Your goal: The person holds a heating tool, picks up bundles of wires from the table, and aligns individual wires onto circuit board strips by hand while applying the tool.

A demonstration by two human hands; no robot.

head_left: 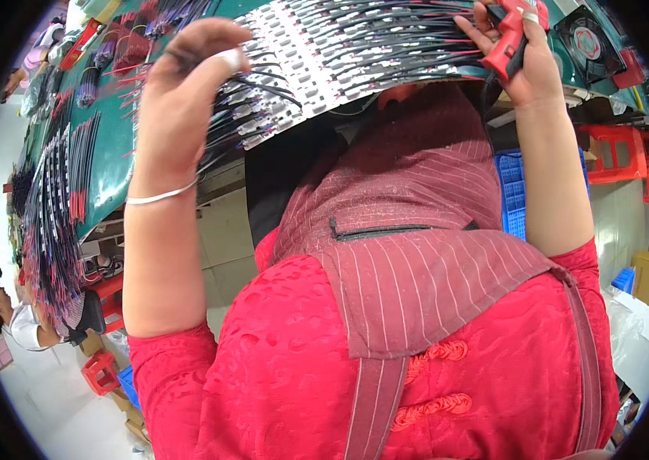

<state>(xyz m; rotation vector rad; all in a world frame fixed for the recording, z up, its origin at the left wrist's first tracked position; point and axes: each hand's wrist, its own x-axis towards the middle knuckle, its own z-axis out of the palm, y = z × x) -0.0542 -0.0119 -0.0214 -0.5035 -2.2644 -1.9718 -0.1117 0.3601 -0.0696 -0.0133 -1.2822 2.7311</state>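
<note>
In the head view, a red tool (pixel 502 58) is gripped in the right hand (pixel 533 77), its body held against the palm while other fingers are stretched toward the wire ends. Over on the other side, the left hand (pixel 179 100) is seen half curled, thumb and forefinger bent above the wires; whether one is pinched there cannot be told. And between the two hands, the black wires (pixel 374 55) are spread in a dense row across white slotted strips (pixel 305 65), at the near edge of the green counter (pixel 114 180). Light, springy and easily bent, these wires would seem best taken close to the strips, where less whip is likely. The tool, by its look, is stiff and sturdy.
</note>
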